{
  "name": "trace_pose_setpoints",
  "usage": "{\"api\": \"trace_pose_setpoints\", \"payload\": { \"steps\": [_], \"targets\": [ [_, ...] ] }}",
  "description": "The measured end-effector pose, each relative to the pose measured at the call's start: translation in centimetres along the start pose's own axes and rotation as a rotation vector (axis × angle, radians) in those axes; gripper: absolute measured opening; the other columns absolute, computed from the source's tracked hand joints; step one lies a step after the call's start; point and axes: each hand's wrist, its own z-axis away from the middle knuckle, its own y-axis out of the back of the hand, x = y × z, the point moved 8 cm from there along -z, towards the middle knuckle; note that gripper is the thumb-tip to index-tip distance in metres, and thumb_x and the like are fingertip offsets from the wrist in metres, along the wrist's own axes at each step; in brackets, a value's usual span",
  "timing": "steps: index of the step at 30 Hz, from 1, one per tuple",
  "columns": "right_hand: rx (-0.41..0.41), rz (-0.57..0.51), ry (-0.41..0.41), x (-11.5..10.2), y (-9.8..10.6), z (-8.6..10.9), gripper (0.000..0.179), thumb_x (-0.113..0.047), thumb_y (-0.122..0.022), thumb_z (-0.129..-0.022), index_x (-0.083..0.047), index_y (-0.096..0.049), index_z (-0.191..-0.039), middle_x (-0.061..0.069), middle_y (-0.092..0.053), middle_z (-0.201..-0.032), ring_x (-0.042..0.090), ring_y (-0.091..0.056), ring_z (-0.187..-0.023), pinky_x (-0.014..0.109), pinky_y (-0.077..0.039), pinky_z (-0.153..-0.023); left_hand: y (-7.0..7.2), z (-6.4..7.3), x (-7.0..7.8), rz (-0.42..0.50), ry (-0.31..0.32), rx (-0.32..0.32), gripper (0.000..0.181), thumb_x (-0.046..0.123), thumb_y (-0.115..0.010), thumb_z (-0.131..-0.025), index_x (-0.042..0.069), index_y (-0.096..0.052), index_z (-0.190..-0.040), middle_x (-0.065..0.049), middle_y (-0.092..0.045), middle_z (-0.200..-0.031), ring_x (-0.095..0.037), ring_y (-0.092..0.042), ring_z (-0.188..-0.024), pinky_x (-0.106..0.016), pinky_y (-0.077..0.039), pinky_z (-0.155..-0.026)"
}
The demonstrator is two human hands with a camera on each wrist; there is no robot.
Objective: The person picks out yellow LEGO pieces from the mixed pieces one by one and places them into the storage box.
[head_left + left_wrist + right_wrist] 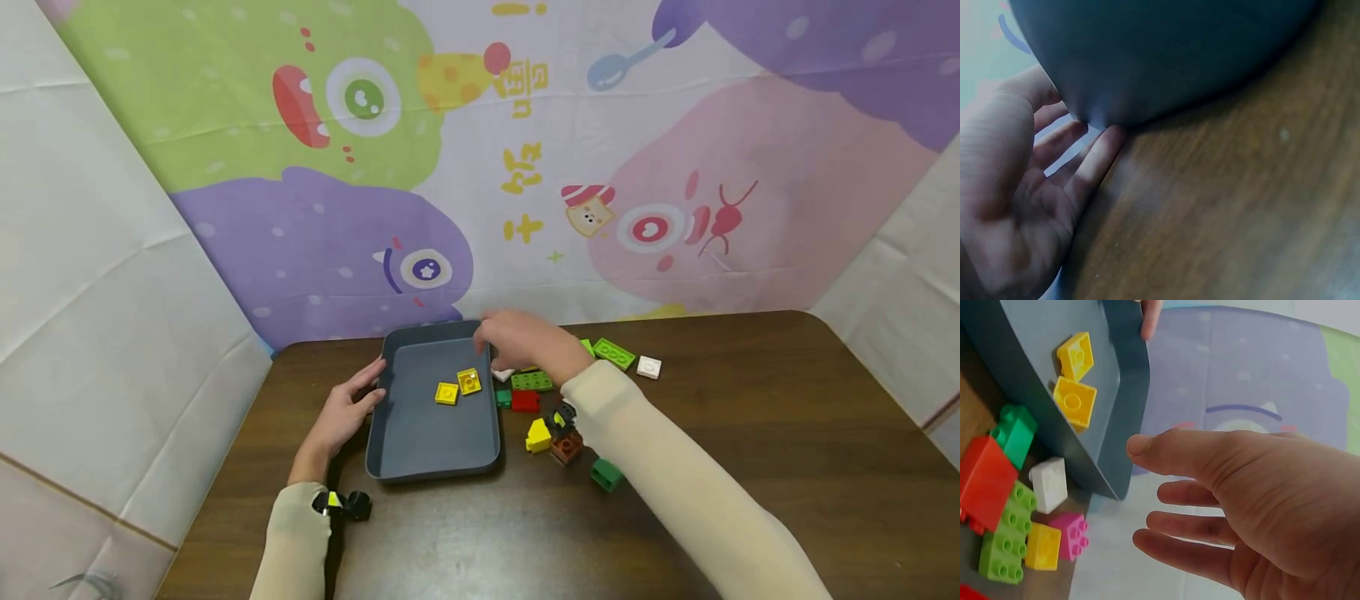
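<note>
A dark grey tray (431,458) lies on the table with two yellow bricks, one brick (446,393) beside another brick (468,382), near its right side. My left hand (347,412) holds the tray's left rim; in the left wrist view its thumb passes behind the wall's edge while other fingertips (1110,140) touch the outside. Over the tray's far right corner is my right hand (521,337). The right wrist view shows that hand (1254,494) with fingers spread apart and nothing between them.
Right of the tray lie loose bricks: a red brick (525,401), a light green brick (532,381), a yellow brick (537,436), a brown brick (567,448), a dark green brick (606,474) and a white brick (648,367). A printed cloth (525,275) hangs behind the table.
</note>
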Motion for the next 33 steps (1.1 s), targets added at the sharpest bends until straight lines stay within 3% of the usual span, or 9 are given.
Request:
{"api": "trace_pose_setpoints", "payload": {
  "steps": [6, 16, 27, 33],
  "targets": [
    [0.007, 0.012, -0.027, 1.5, 0.5, 0.7, 0.026, -0.013, -0.084, -0.102, -0.007, -0.083, -0.128, 0.014, -0.074, -0.129, 0.029, -0.070, -0.114, 0.043, -0.060, -0.108, 0.1, 0.1, 0.0, -0.003, 0.006, -0.003, 0.059, 0.008, -0.058, -0.117, 0.005, -0.042, -0.174, -0.016, -0.029, -0.188, -0.051, -0.039, -0.167, -0.016, -0.054, -0.095],
    [0.021, -0.010, -0.080, 3.3, 1.3, 1.2, 0.026, -0.014, -0.083, -0.103, -0.008, -0.084, -0.127, 0.014, -0.075, -0.131, 0.031, -0.070, -0.119, 0.044, -0.060, -0.111, 0.2, 0.2, 0.0, 0.011, 0.007, -0.004, 0.059, 0.008, -0.058, -0.117, 0.004, -0.041, -0.174, -0.017, -0.029, -0.188, -0.050, -0.038, -0.167, -0.013, -0.053, -0.092],
    [0.036, 0.021, -0.113, 4.6, 0.0, 0.7, 0.024, -0.017, -0.087, -0.100, -0.008, -0.086, -0.123, 0.012, -0.076, -0.126, 0.031, -0.069, -0.119, 0.046, -0.059, -0.111, 0.1, 0.1, 0.0, 0.009, 0.012, -0.006, 0.059, 0.009, -0.058, -0.117, 0.005, -0.042, -0.174, -0.016, -0.029, -0.187, -0.050, -0.038, -0.168, -0.012, -0.053, -0.092],
    [0.096, 0.022, -0.127, 4.8, -0.4, 0.4, 0.021, -0.012, -0.086, -0.099, -0.007, -0.086, -0.120, 0.012, -0.078, -0.121, 0.031, -0.069, -0.115, 0.045, -0.059, -0.109, 0.1, 0.1, 0.1, 0.012, 0.006, -0.002, 0.059, 0.007, -0.058, -0.117, 0.003, -0.042, -0.173, -0.018, -0.030, -0.187, -0.051, -0.039, -0.167, -0.012, -0.053, -0.091]
  ]
}}
